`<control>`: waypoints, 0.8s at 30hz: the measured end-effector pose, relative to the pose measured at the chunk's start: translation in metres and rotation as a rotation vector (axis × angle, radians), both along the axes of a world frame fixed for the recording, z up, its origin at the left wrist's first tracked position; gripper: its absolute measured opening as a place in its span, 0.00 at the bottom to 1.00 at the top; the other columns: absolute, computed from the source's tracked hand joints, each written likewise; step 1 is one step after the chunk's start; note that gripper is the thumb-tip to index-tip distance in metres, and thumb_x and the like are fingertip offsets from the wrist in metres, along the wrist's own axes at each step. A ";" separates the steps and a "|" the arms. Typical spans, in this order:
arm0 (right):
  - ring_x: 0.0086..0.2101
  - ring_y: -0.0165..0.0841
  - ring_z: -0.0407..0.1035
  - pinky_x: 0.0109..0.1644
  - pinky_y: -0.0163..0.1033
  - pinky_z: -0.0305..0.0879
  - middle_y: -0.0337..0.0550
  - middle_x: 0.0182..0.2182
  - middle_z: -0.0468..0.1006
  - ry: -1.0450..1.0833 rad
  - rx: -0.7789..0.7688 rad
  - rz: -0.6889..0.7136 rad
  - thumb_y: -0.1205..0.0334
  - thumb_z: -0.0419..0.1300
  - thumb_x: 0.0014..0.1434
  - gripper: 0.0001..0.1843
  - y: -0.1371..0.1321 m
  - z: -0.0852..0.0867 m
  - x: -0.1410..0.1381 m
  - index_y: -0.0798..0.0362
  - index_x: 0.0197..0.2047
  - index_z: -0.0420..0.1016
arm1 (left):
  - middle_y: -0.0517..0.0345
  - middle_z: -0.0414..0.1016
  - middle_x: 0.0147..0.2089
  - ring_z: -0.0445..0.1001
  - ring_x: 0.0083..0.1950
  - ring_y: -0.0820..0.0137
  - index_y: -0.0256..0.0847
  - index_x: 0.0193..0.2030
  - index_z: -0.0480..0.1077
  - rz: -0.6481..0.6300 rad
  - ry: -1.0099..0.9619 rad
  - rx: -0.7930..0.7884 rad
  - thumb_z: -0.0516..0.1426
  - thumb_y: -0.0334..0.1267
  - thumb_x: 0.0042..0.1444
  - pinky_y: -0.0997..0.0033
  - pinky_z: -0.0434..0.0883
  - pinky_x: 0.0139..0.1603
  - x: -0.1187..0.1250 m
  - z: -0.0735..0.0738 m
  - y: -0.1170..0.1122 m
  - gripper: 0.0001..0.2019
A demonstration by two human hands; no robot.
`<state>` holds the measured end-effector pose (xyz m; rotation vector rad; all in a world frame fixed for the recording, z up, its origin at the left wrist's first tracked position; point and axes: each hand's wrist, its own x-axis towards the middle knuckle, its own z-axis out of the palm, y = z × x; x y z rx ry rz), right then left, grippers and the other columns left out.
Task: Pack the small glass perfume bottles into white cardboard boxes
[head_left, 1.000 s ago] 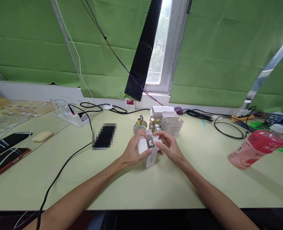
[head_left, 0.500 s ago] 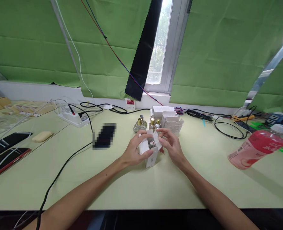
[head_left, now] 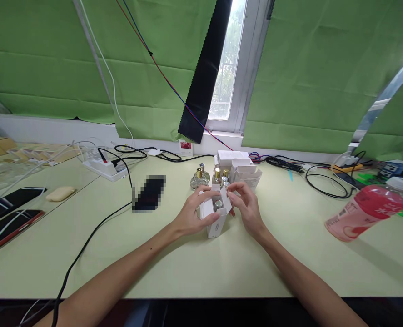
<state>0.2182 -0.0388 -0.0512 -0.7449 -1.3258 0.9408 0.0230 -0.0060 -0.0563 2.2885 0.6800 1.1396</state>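
Note:
A small white carton (head_left: 215, 229) stands on the table with its top flaps raised. Inside it sits a bottle with a silver cap (head_left: 218, 205); the rest of that bottle is hidden by the carton walls. My left hand (head_left: 191, 214) is wrapped round the carton's left side, thumb at the front and fingers over the back edge. At the right, my right hand (head_left: 248, 208) pinches the side flap (head_left: 226, 198) between thumb and fingers. Just behind are several glass perfume bottles (head_left: 198, 181) with gold or silver caps.
White cartons (head_left: 233, 157) stand behind the bottles. A pink drink bottle (head_left: 361, 211) leans at the right. Phones (head_left: 12, 229), a cream case (head_left: 61, 194) and a power strip (head_left: 102, 167) lie left. A black cable (head_left: 95, 231) crosses the table; a pixelated dark object (head_left: 149, 194) lies beside it.
The right fingers have closed in on the carton's right flap, which stands more upright. My left hand keeps its hold, and the carton has barely shifted.

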 end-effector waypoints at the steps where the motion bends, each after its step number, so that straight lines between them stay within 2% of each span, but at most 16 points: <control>1: 0.21 0.24 0.65 0.22 0.34 0.62 0.38 0.37 0.70 -0.007 0.006 -0.001 0.50 0.63 0.62 0.13 0.000 0.001 0.000 0.49 0.43 0.68 | 0.48 0.68 0.56 0.70 0.57 0.57 0.44 0.57 0.71 0.000 0.000 -0.001 0.60 0.48 0.58 0.54 0.69 0.58 0.000 0.000 0.000 0.22; 6: 0.21 0.24 0.65 0.22 0.34 0.62 0.38 0.38 0.71 -0.039 0.025 0.002 0.50 0.62 0.63 0.13 -0.001 0.002 0.000 0.49 0.43 0.70 | 0.48 0.69 0.56 0.69 0.59 0.56 0.44 0.58 0.69 -0.012 -0.011 0.023 0.60 0.48 0.60 0.54 0.69 0.58 0.002 -0.001 0.002 0.22; 14: 0.23 0.23 0.64 0.24 0.34 0.63 0.37 0.38 0.69 -0.088 0.058 0.068 0.52 0.64 0.63 0.12 -0.002 0.002 0.001 0.47 0.47 0.73 | 0.48 0.70 0.55 0.70 0.56 0.57 0.43 0.58 0.66 -0.033 -0.016 0.030 0.59 0.51 0.60 0.56 0.69 0.56 0.003 -0.003 0.003 0.23; 24: 0.25 0.23 0.64 0.24 0.32 0.64 0.40 0.41 0.69 -0.117 0.069 0.076 0.53 0.63 0.64 0.11 -0.001 0.001 0.000 0.47 0.48 0.76 | 0.46 0.68 0.62 0.70 0.58 0.56 0.44 0.63 0.59 -0.026 -0.015 -0.037 0.59 0.52 0.60 0.56 0.69 0.56 0.002 -0.003 0.001 0.28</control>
